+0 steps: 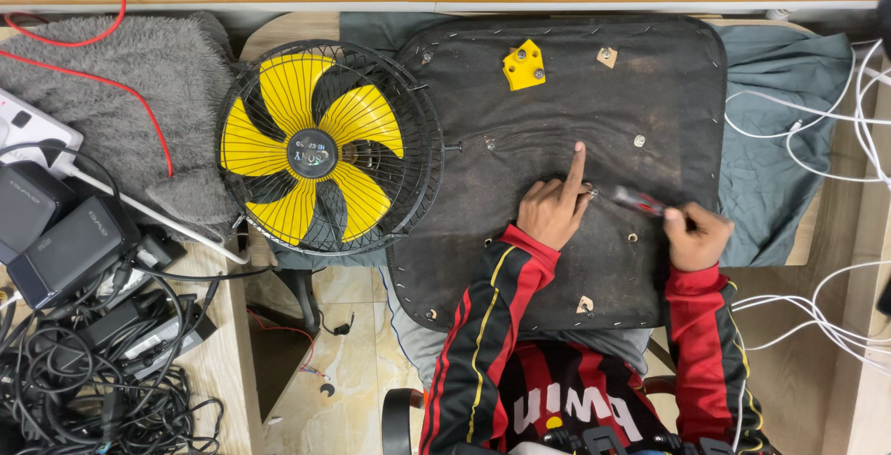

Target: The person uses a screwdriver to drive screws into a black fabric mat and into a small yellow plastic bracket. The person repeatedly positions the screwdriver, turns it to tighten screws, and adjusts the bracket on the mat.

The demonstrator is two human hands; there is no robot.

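Observation:
A black padded board [575, 84] lies upside down before me, with screws and a yellow bracket [524, 64] near its far edge. My left hand [554, 206] rests on the board's middle, index finger stretched out and pointing away from me. My right hand [696, 235] grips a red-handled screwdriver [639, 201], whose metal tip points left and meets my left hand's fingers. Both sleeves are red and black.
A black-caged fan with yellow blades [325, 147] lies flat to the board's left. A grey fuzzy cloth [121, 93], black adapters [65, 242] and tangled cables fill the far left. White cables [817, 130] trail at the right. A green cloth [770, 167] lies under the board.

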